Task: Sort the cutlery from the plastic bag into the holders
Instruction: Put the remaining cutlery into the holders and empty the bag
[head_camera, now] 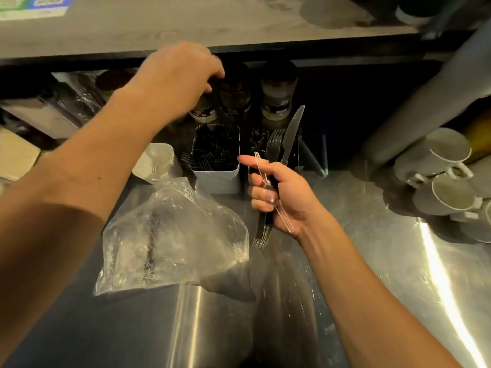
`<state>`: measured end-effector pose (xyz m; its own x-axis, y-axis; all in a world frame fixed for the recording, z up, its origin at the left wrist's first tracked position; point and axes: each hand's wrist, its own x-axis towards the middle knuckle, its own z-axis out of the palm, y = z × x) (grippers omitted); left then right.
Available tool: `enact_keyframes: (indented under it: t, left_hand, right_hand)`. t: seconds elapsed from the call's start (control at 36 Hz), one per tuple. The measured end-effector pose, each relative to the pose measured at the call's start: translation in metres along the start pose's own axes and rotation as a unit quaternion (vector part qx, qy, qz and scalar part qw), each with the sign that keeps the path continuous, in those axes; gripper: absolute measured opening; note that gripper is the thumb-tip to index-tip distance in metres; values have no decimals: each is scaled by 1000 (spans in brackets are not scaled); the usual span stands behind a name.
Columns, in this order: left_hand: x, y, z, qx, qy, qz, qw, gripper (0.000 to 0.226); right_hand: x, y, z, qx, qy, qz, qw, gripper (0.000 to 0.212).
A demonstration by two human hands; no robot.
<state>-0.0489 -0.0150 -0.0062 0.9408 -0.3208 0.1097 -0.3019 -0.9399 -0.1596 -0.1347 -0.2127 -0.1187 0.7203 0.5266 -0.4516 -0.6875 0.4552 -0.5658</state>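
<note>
My right hand (pixel 281 197) is shut on a bundle of plastic cutlery: a dark knife (pixel 292 131) pointing up, dark forks (pixel 275 140) and a clear spoon (pixel 269 191). It hovers just right of the white holder (pixel 218 179), which is packed with black forks. A second dark holder (pixel 259 140) sits behind my right hand, partly hidden. My left hand (pixel 175 81) reaches above the white holder toward the jars under the shelf; its fingertips are hidden in shadow. The clear plastic bag (pixel 172 235) lies crumpled on the steel counter with some cutlery inside.
Three jars (pixel 277 91) stand at the back under a shelf edge (pixel 292 53). A clear container (pixel 156 162) sits left of the white holder. Stacked mugs (pixel 443 176) crowd the right side. A grey pipe (pixel 430 94) rises at right. Boxes fill the far left.
</note>
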Motion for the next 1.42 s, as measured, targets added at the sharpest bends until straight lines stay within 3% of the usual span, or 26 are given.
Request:
enact_keyframes:
  t: [0.06,0.17,0.33,0.44,0.53,0.67,0.86,0.94,1.11,1.31,1.36,1.42]
  left_hand:
    - [-4,1,-8,-24,53,-20,998,25]
    - [-12,0,-16,-50,145,-46,987,24]
    - [-22,1,-15,-70,162,-29,984,25]
    - [-32,-5,-30,-170,206,-95,959,32]
    - [-33,-3,-35,-162,183,-99,965,32]
    - [-27,2,-30,-87,151,-32,984,25]
    - [-17,12,27,-69,83,13,994,28]
    - [-16,12,30,-116,115,-21,986,29]
    - [-20,1,14,-205,159,-81,962,32]
    - [-37,-17,7,-210,211,-118,947,18]
    - [-35,-13,24,-193,180,-106,959,18]
    - [-30,-7,54,-176,92,-95,975,22]
  right_hand:
    - [1,-2,-3,0,-4,2,1000,34]
    - [2,-3,-8,0,-4,5,1000,35]
    - [0,-2,-9,7,-11,5,1000,34]
    - [-2,-4,-11,5,-9,-1,1000,34]
    - [-1,-4,-10,-4,-5,-4,1000,34]
    - [1,-2,-7,-8,7,-7,1000,33]
    - [-1,2,-3,4,14,-2,1000,30]
    - [1,6,1,-22,41,-13,999,29]
    - [28,0,21,-155,171,-95,968,21]
    - [47,-6,38,-141,156,-84,974,24]
    - [47,-3,39,-121,139,-73,980,27]
    - [44,0,40,-80,107,-56,989,31]
